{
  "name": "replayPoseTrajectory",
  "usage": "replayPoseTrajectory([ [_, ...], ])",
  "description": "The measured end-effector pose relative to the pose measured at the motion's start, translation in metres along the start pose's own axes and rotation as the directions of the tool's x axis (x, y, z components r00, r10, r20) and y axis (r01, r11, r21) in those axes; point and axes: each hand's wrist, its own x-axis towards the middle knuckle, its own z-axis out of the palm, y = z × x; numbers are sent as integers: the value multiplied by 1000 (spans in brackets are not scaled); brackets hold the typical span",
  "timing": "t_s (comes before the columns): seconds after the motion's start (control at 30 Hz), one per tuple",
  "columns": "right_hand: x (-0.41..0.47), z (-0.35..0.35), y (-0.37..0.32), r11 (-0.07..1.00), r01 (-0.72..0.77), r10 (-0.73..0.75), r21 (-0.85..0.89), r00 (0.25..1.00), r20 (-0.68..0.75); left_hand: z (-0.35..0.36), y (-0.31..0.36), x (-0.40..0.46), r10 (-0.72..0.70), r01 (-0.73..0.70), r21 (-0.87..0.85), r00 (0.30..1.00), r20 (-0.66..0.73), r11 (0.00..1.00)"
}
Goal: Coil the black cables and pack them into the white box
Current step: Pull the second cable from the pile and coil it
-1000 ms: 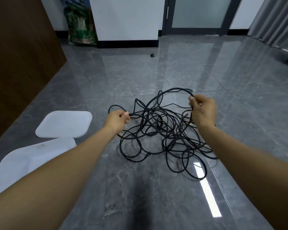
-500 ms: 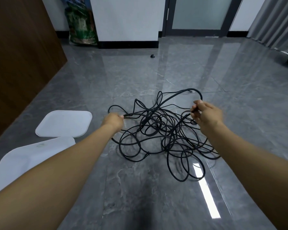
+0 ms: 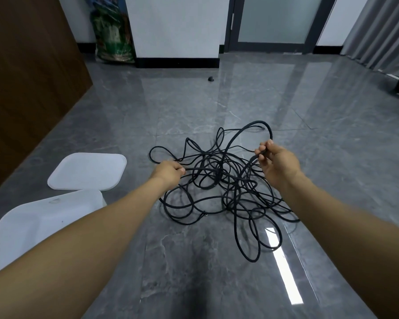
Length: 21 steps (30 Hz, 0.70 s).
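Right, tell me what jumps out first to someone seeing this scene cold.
First the black cables, a loose tangle sprawled on the glossy grey floor at the centre. The left hand grips a strand at its left edge while the right hand pinches a raised loop on the right. Left of them lie the white box and, beyond it, a flat white lid.

Black cables (image 3: 219,187): loose tangled heap on the floor, one loop raised at 1 o'clock. White box (image 3: 32,224): at 9 o'clock, its lid (image 3: 88,171) lying flat just beyond.
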Motion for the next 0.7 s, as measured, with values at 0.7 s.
replayPoseTrajectory([
  [0.7, 11, 0, 14, 984, -27, -40, -174, 927, -373, 0, 6, -11, 214, -198, -127, 969, 124, 972],
])
